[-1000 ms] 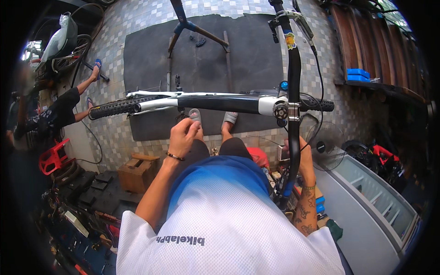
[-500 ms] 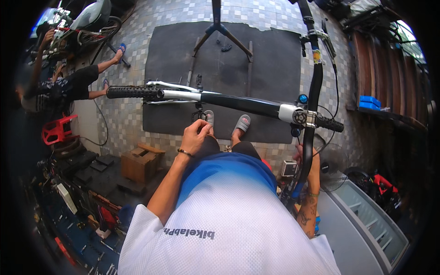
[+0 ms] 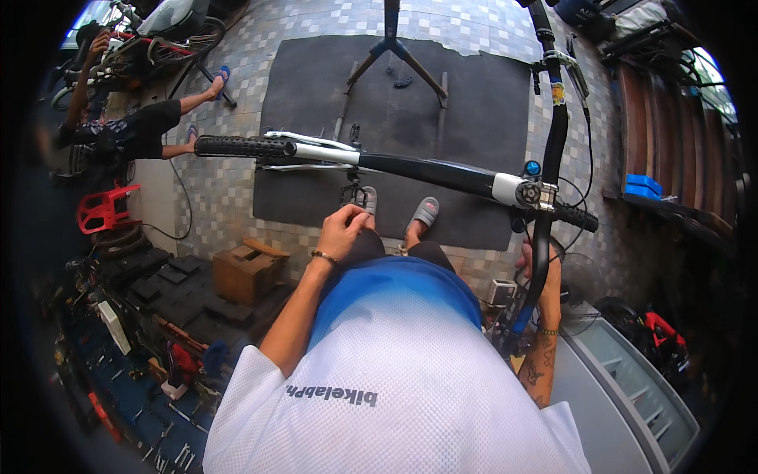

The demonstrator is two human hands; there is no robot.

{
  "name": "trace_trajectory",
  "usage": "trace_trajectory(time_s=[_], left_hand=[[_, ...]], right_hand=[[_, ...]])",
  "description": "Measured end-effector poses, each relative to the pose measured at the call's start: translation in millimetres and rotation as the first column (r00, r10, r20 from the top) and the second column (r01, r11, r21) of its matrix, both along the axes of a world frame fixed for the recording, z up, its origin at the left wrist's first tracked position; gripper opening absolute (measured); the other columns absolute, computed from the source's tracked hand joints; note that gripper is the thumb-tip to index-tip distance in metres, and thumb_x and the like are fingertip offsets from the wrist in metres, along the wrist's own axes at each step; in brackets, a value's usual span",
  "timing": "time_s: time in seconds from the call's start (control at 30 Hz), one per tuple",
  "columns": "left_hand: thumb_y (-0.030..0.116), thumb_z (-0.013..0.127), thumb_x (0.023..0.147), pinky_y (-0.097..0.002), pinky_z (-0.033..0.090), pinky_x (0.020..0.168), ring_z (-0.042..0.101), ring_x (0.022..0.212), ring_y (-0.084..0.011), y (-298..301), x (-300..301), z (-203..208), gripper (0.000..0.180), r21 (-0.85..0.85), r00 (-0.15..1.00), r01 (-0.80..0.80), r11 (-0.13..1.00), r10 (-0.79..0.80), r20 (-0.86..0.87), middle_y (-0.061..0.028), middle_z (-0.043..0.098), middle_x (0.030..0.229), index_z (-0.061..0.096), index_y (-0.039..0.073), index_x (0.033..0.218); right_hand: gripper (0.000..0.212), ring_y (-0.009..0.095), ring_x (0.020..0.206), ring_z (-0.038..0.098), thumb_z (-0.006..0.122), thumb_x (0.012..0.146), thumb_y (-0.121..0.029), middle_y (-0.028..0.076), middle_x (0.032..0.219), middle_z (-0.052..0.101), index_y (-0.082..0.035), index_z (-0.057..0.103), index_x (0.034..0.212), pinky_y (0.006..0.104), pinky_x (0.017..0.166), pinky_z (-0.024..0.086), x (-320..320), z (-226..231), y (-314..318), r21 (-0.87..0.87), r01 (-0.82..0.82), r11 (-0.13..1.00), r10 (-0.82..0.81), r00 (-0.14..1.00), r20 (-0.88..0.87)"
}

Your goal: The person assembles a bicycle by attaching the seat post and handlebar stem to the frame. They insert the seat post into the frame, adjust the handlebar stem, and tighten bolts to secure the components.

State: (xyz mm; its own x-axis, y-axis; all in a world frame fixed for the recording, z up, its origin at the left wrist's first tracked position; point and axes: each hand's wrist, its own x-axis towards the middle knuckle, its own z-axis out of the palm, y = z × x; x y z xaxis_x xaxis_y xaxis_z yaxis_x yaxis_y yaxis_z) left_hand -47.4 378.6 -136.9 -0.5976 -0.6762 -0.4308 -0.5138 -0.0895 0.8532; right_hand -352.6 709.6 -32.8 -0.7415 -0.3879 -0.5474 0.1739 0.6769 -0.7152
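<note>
Our left hand (image 3: pixel 343 231) has its thumb and fingertips pressed together; we cannot tell whether they pinch anything. Our right hand (image 3: pixel 550 272) is partly hidden by the black handlebar (image 3: pixel 558 130), so we cannot tell whether it grips. The bike (image 3: pixel 430 170) stands crosswise just beyond both hands, with a pedal (image 3: pixel 353 193) just past our left fingers. Left of that hand we have a brown box (image 3: pixel 237 276). Farther ahead of the hands lie a dark mat (image 3: pixel 308 87) and a stand (image 3: pixel 391 43). Well to our left hand's left, another person (image 3: pixel 146 130) sits near a red chair (image 3: pixel 110 209).
</note>
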Motion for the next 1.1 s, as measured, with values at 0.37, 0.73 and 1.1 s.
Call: trace_trajectory(time_s=[0.37, 0.73, 1.1], left_hand=[[0.019, 0.076, 0.101, -0.0382, 0.061, 0.084, 0.077, 0.096, -0.024, 4.1, -56.3, 5.0, 0.024, -0.178, 0.962, 0.267, 0.947, -0.272, -0.003, -0.0115, 0.079, 0.105, 0.075, 0.004, 0.12], [0.027, 0.095, 0.08, -0.046, 0.034, 0.132, 0.045, 0.155, -0.0342, 43.7, -234.9, 37.1, 0.114, -0.68, 0.67, 0.586, 0.441, -0.736, 0.101, -0.0179, 0.044, 0.169, 0.03, 0.013, 0.172], [0.028, 0.092, 0.082, -0.0444, 0.056, 0.107, 0.069, 0.124, -0.0331, 55.0, -244.5, 37.0, 0.076, -0.608, 0.666, 0.617, 0.5, -0.743, 0.065, -0.0109, 0.072, 0.138, 0.06, 0.012, 0.149]], right_hand=[[0.033, 0.011, 0.069, 0.065, 0.068, 0.106, -0.029, 0.003, 0.071, 0.072, 0.002, 0.081, 0.108, 0.03, 0.067, 0.05, -9.9, -16.5, -35.3, -0.027, -0.09, 0.996, 0.08, 0.962, -0.259], [0.032, 0.007, 0.069, 0.06, 0.063, 0.099, -0.022, 0.003, 0.076, 0.069, -0.001, 0.078, 0.117, 0.0298, 0.06, 0.044, -3.4, 19.0, -15.2, -0.075, -0.071, 0.995, 0.045, 0.95, -0.308], [0.026, 0.021, 0.068, 0.074, 0.075, 0.101, -0.028, 0.008, 0.069, 0.074, -0.003, 0.081, 0.101, 0.0376, 0.063, 0.054, -9.4, -45.7, -55.1, -0.061, -0.092, 0.994, 0.057, 0.9, -0.431]])
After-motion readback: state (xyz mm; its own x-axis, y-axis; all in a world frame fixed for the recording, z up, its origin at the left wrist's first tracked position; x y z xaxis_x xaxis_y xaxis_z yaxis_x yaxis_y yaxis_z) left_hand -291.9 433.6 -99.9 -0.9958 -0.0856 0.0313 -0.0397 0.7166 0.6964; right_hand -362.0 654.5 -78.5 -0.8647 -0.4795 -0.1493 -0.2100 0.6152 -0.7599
